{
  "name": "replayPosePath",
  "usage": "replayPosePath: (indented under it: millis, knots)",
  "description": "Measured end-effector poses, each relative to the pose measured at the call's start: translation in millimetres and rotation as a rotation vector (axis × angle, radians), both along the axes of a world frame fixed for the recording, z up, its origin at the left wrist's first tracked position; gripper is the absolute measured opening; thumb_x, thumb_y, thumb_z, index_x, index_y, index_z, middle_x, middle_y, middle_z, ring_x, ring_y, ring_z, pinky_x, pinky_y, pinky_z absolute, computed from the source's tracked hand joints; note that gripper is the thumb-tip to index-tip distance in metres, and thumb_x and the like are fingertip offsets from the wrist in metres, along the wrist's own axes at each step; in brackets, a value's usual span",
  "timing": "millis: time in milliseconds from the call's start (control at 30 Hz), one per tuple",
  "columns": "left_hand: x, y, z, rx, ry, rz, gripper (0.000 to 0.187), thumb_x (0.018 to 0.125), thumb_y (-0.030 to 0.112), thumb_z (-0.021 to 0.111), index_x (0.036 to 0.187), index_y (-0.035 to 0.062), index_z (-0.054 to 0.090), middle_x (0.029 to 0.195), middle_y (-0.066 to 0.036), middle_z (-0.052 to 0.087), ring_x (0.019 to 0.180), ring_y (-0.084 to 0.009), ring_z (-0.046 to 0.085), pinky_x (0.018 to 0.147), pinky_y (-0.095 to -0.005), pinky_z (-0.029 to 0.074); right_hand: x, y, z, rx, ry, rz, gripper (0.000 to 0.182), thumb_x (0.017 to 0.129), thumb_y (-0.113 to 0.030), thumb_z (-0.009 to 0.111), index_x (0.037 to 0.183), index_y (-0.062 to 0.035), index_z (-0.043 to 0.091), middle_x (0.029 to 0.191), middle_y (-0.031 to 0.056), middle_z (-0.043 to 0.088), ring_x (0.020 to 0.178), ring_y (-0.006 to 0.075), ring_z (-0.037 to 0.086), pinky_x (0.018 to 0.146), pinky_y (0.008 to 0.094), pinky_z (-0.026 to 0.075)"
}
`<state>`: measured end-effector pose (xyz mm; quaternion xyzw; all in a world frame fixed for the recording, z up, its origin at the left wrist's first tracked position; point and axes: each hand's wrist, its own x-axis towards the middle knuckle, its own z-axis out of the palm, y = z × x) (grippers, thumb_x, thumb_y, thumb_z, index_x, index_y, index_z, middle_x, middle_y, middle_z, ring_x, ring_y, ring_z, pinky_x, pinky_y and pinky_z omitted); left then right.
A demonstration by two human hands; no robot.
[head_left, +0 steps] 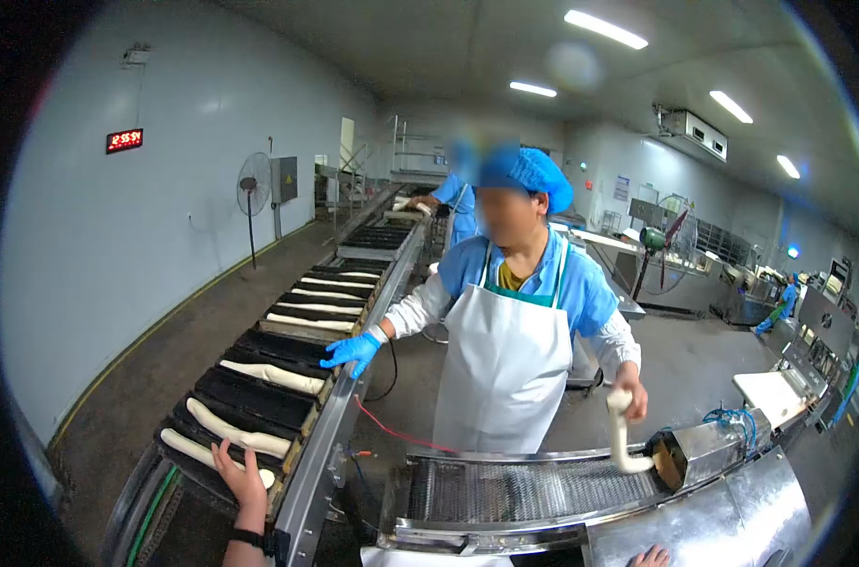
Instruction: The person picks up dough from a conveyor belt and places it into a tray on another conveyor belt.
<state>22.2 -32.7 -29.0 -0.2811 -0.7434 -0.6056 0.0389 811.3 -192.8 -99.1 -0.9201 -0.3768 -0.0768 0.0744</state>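
Placing dough sticks into black trays on a bakery conveyor.

My left hand (242, 480) lies flat, fingers together, on the nearest dough stick (203, 454) in the front tray (223, 437); my right hand (650, 557) barely shows at the bottom edge, so I cannot tell its fingers. Several trays ahead already hold dough, farther ones look unfilled. Opposite, a co-worker's gloved hand (352, 352) touches the tray line, the other lifts dough (622, 437) off the mesh belt (524, 487).
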Motion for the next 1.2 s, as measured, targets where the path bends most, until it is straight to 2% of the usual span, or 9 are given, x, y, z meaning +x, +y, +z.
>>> replayPosePath:
  millis: [67,300,333,367,433,667,767,933,1200]
  knots:
    - [19,-17,8,-0.01,0.189,-0.021,0.052,0.094,0.017,0.068,0.139,0.0028,0.047,0.16,-0.028,0.026,0.148,-0.0448,0.026,0.119,-0.0531,0.022,-2,-2,11,0.022,-0.009,0.013,0.057,0.102,-0.046,0.041,0.145,-0.0085,0.05,0.143,0.0206,0.052,0.136,0.0435,0.041,0.114,0.0622,0.028]
    - [34,-25,13,-0.002,0.187,-0.085,0.039,0.094,0.014,0.066,0.13,0.0034,0.056,0.154,-0.026,0.035,0.144,-0.0441,0.032,0.116,-0.053,0.027,26,4,-4,-0.017,-0.131,0.132,0.056,0.101,-0.043,0.045,0.142,-0.0036,0.051,0.135,0.0239,0.055,0.129,0.044,0.046,0.114,0.0602,0.027]
    - [28,-27,11,0.005,0.234,-0.096,0.037,0.093,0.014,0.066,0.128,0.0032,0.057,0.154,-0.025,0.036,0.143,-0.0441,0.034,0.116,-0.0525,0.028,20,5,-9,0.041,-0.28,0.134,0.056,0.103,-0.042,0.045,0.14,-0.0007,0.051,0.127,0.0222,0.059,0.116,0.041,0.056,0.104,0.0579,0.041]
    - [28,-29,6,-0.009,0.22,-0.098,0.038,0.093,0.014,0.066,0.128,0.0039,0.056,0.155,-0.025,0.036,0.145,-0.0429,0.032,0.118,-0.0521,0.026,22,9,-10,0.017,-0.284,0.148,0.056,0.103,-0.042,0.045,0.14,-0.0007,0.051,0.127,0.0222,0.059,0.116,0.041,0.056,0.104,0.0579,0.041]
    - [35,-35,15,-0.047,0.187,-0.105,0.038,0.093,0.015,0.066,0.128,0.0047,0.056,0.156,-0.024,0.035,0.147,-0.0429,0.028,0.119,-0.0526,0.023,19,30,-5,-0.024,0.108,-0.053,0.061,0.101,-0.033,0.045,0.153,-0.0032,0.037,0.159,0.0253,0.034,0.15,0.0406,0.027,0.12,0.0595,0.021]
    - [33,-61,9,-0.215,0.283,-0.05,0.042,0.092,0.014,0.069,0.131,0.0067,0.053,0.157,-0.025,0.034,0.149,-0.0444,0.025,0.12,-0.0539,0.024,12,64,13,0.009,0.138,0.043,0.063,0.101,-0.033,0.044,0.15,0.0055,0.037,0.159,0.0255,0.034,0.151,0.04,0.025,0.121,0.0593,0.018]
    - [36,-72,18,-0.413,0.241,-0.013,0.045,0.094,0.016,0.069,0.133,0.0038,0.051,0.155,-0.025,0.035,0.147,-0.043,0.029,0.119,-0.0521,0.027,16,86,8,0.039,0.136,0.082,0.063,0.101,-0.034,0.044,0.15,0.0054,0.037,0.159,0.0251,0.034,0.151,0.04,0.024,0.121,0.0586,0.018]
    - [47,-105,30,-0.513,0.224,0.006,0.05,0.096,0.021,0.067,0.138,-0.0008,0.048,0.152,-0.026,0.039,0.145,-0.0418,0.033,0.117,-0.0508,0.03,4,121,24,0.129,0.084,0.189,0.058,0.107,-0.032,0.044,0.15,0.0057,0.037,0.16,0.0251,0.032,0.151,0.0377,0.025,0.122,0.0522,0.021]
    - [51,-151,29,-0.663,0.179,0.082,0.06,0.099,0.026,0.062,0.146,-0.003,0.04,0.154,-0.027,0.036,0.144,-0.0428,0.033,0.118,-0.0465,0.032,30,200,19,0.1,-0.042,0.245,0.059,0.103,-0.025,0.047,0.151,0.0059,0.035,0.158,0.0248,0.035,0.148,0.0372,0.032,0.124,0.0486,0.021]
